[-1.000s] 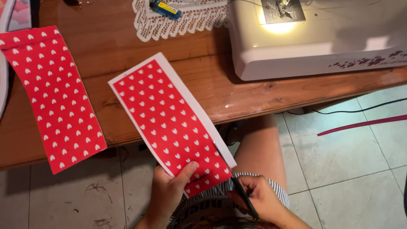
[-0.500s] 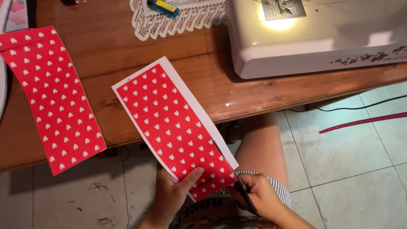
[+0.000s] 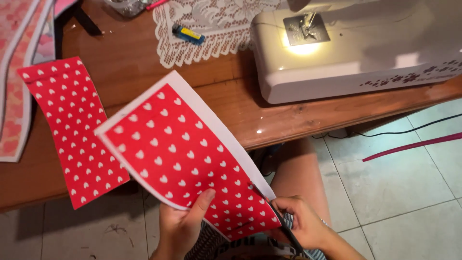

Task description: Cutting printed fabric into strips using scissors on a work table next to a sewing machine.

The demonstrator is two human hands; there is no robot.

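Red fabric printed with small white hearts, backed by a white sheet that shows as a border along its upper and right edges, is held up in front of the desk's near edge: this backed heart-print piece [image 3: 185, 154] hangs in the air over the person's lap, tilted, its top corner over the wood and its lower end down at the hands. The left hand [image 3: 180, 226] grips its lower left edge, thumb lying on the red face and the fingers clenched behind it. The right hand [image 3: 301, 224] is closed around a pair of scissors [image 3: 279, 224], whose dark blades meet the piece at its lower right edge; how far the blades are parted I cannot tell. A second heart-print strip [image 3: 74, 127] lies flat on the desk [image 3: 125, 58] near its left front corner, its lower end hanging over the near edge, just beside the held piece and partly behind it. At the desk's left edge lie pink patterned pieces [image 3: 19, 72] with pale borders. Toward the back middle is a white lace doily [image 3: 211, 29], and on it a small blue and yellow lighter-shaped object [image 3: 188, 34]. A white sewing machine [image 3: 356, 48] fills the right back of the desk, its needle lamp lit. Below the desk, on the tiled floor [image 3: 399, 183], run a black cable [image 3: 409, 131] and a pink strip [image 3: 414, 144].
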